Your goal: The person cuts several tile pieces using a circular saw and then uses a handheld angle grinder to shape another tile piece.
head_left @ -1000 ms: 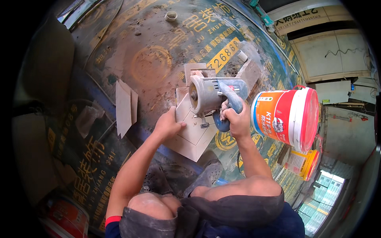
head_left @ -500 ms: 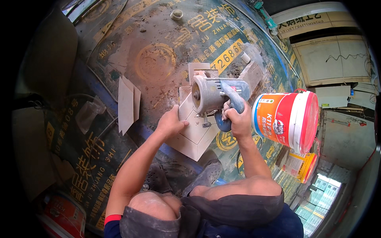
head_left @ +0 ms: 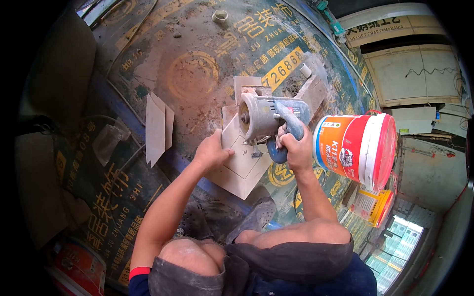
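Barely anything has moved since the earlier frame. The right hand [head_left: 299, 149] grips the saw [head_left: 264, 118]; the left hand [head_left: 211, 149] pinches the tile [head_left: 238, 170], at the saw's seven o'clock. Should that one-edge hold slip, the saw could kick, chipping the tile or catching the left hand.

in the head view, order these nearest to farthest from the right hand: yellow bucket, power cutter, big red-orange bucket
1. Power cutter: gripped in the right hand
2. Big red-orange bucket: to the hand's right
3. Yellow bucket: farther right, lower in view
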A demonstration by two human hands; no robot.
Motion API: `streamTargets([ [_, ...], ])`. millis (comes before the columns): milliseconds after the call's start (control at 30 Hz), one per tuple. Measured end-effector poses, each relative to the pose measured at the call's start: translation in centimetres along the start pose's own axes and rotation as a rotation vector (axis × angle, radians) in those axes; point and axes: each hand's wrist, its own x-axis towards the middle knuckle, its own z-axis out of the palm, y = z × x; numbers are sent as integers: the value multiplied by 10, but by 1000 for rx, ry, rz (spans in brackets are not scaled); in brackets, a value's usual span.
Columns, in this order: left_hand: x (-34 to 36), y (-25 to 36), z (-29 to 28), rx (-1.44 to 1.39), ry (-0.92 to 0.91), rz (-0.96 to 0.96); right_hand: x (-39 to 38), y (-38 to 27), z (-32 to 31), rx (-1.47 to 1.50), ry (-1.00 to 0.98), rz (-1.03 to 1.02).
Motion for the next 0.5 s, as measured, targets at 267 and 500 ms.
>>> streamTargets([
  [267, -1, 0, 0, -2, 5, -9, 1, 1, 4, 20, 37, -13],
  [500, -1, 2, -1, 9, -3, -7, 2, 2, 4, -6, 43, -12],
])
